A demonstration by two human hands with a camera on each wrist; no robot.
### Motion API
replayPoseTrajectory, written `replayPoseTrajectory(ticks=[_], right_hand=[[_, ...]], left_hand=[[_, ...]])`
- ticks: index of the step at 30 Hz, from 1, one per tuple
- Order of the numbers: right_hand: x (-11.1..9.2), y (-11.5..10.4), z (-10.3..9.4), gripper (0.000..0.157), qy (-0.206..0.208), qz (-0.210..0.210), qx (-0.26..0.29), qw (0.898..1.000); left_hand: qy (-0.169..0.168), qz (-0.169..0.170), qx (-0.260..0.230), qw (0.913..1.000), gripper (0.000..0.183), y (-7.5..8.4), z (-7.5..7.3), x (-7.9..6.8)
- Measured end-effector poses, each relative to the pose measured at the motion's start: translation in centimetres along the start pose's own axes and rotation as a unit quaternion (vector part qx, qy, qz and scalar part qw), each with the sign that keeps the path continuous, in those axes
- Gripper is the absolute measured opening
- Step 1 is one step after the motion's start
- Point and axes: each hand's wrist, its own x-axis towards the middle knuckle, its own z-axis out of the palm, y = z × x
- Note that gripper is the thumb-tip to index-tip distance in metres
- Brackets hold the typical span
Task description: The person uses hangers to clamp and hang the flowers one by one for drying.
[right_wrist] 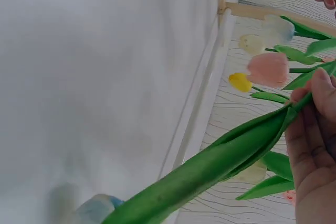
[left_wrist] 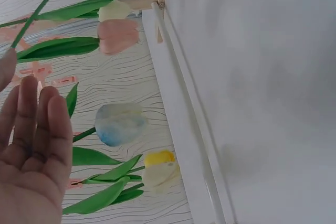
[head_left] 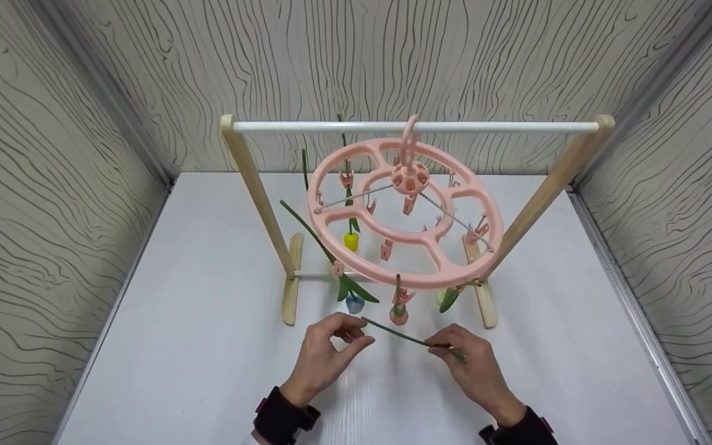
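Observation:
My right hand (head_left: 470, 364) pinches the green stem of an artificial tulip (right_wrist: 210, 166) between thumb and fingers. Its broad leaves point down and left in the right wrist view, and part of a pale blue bloom (right_wrist: 97, 211) shows at the lower edge. At the stem's far end is my left hand (head_left: 331, 352); its index fingertip is at the stem tip, while the thumb stands apart. Above both hands hangs a round pink clip hanger (head_left: 368, 269). Clipped to it upside down are a blue tulip (head_left: 355, 303), a pink tulip (head_left: 398, 317) and a yellow tulip (head_left: 351, 241).
A white rail (head_left: 306, 127) on wooden posts (head_left: 257, 191) carries the hanger by its hook. Pale tulips (left_wrist: 160, 176) also hang there, near the yellow one. Several pink clips (head_left: 386, 249) dangle below the rings. Wood-grain panels (head_left: 269, 62) enclose the white table (head_left: 195, 346).

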Motion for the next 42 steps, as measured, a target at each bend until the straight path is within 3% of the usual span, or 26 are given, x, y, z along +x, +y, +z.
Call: replayPoseTrajectory(ticks=[8,15,20,26,30,34,42], right_hand=[[0.6,-1.7,0.9,0.025,0.043,0.072,0.115,0.99],[1.0,-2.4,1.9,0.017,0.05,0.075,0.168,0.982],[1.0,-2.8,2.5,0.011,0.046,0.071,0.19,0.978],[0.9,-3.0,2.8,0.016,0.039,0.081,0.2,0.976],[0.8,-2.9,2.8,0.017,0.028,0.062,0.211,0.975],[0.8,-2.4,2.2,0.015,0.017,0.016,0.21,0.977],[1.3,-0.8,-0.7,0.024,0.06,-0.033,0.148,0.987]], left_hand=[[0.019,-0.004,-0.101,0.9947,0.018,1.4,2.0,0.8],[0.023,0.008,-0.176,0.984,0.021,2.7,3.6,1.3],[0.042,0.021,-0.205,0.9775,0.022,3.4,4.3,1.6],[0.058,0.021,-0.226,0.9722,0.022,3.9,5.0,1.7],[0.066,0.023,-0.234,0.9697,0.022,4.1,5.1,1.7],[0.066,0.041,-0.233,0.9693,0.021,4.2,5.0,1.7],[0.063,0.053,-0.225,0.9707,0.012,4.4,4.4,1.7]])
